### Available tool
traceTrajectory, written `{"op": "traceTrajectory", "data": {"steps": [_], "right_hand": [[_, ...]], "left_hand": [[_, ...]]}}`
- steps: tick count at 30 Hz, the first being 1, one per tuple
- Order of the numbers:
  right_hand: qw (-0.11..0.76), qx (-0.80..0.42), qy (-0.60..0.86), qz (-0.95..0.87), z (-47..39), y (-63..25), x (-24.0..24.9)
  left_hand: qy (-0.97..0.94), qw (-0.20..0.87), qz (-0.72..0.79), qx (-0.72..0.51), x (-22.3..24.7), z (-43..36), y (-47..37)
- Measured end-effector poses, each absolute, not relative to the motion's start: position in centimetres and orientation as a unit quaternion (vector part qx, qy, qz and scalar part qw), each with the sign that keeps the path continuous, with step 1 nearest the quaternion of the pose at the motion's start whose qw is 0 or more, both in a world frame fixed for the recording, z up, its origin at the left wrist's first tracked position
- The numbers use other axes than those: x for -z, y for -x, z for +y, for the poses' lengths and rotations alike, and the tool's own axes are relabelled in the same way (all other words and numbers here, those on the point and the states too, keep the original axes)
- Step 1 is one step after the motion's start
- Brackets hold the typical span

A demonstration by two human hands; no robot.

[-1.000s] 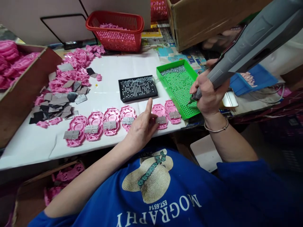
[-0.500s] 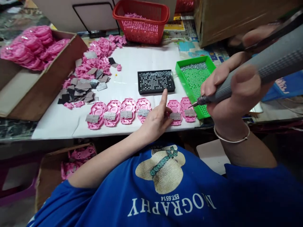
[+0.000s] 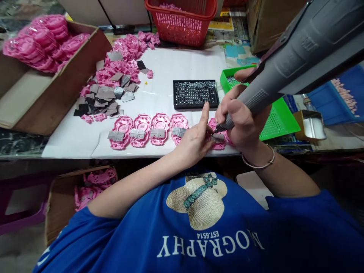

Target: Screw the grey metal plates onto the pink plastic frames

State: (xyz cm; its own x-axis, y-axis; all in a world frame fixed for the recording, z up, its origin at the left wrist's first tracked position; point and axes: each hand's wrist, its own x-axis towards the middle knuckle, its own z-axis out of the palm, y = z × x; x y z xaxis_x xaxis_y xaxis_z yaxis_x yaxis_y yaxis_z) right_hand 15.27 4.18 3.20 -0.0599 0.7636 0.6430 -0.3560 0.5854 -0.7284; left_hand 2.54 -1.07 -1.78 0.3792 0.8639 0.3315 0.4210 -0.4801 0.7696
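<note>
My right hand [image 3: 246, 113] is wrapped round a grey electric screwdriver [image 3: 273, 79] that slants down to the left. Its bit is at the left side of a pink plastic part [image 3: 218, 146] with a grey metal plate [image 3: 218, 138] across it. My left hand [image 3: 193, 142] holds that part's left edge with its lower fingers, the index finger stretched toward the black screw tray [image 3: 196, 104]. Several more pink parts [image 3: 123, 123] with plates lie in a row to the left. Another, at the right end, is mostly hidden by my right hand.
Behind my right hand sits a green screw tray [image 3: 284, 121]. Pink pieces [image 3: 127, 49] and loose metal plates [image 3: 105, 96] are heaped at the left, beside a cardboard box [image 3: 82, 57]. A red basket [image 3: 184, 28] stands at the back. A metal container [image 3: 313, 127] is at the right.
My right hand has brought the screwdriver left and down, from the rightmost pink part to the one beside my left fingers. The left hand stays near the same part. The view has shifted slightly.
</note>
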Motion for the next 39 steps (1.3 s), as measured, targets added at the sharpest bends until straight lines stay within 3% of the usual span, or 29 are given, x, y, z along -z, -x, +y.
{"op": "traceTrajectory", "data": {"steps": [24, 29, 32, 39], "right_hand": [[0.620, -0.399, 0.224, -0.637, 3.8, -15.3, -2.3], [0.617, -0.450, 0.200, -0.614, 3.9, -15.4, -2.6], [0.646, -0.455, 0.172, -0.589, 4.3, -16.0, -4.5], [0.769, -0.285, 0.175, -0.545, 5.1, -20.0, -8.5]], "left_hand": [[-0.769, 0.277, 0.431, -0.382, 1.5, -1.2, -2.7], [-0.778, 0.271, 0.428, -0.371, 1.8, -1.1, -2.7], [-0.793, 0.255, 0.418, -0.363, 1.9, -1.1, -2.5], [-0.788, 0.245, 0.417, -0.380, 0.7, -1.0, -2.0]]}}
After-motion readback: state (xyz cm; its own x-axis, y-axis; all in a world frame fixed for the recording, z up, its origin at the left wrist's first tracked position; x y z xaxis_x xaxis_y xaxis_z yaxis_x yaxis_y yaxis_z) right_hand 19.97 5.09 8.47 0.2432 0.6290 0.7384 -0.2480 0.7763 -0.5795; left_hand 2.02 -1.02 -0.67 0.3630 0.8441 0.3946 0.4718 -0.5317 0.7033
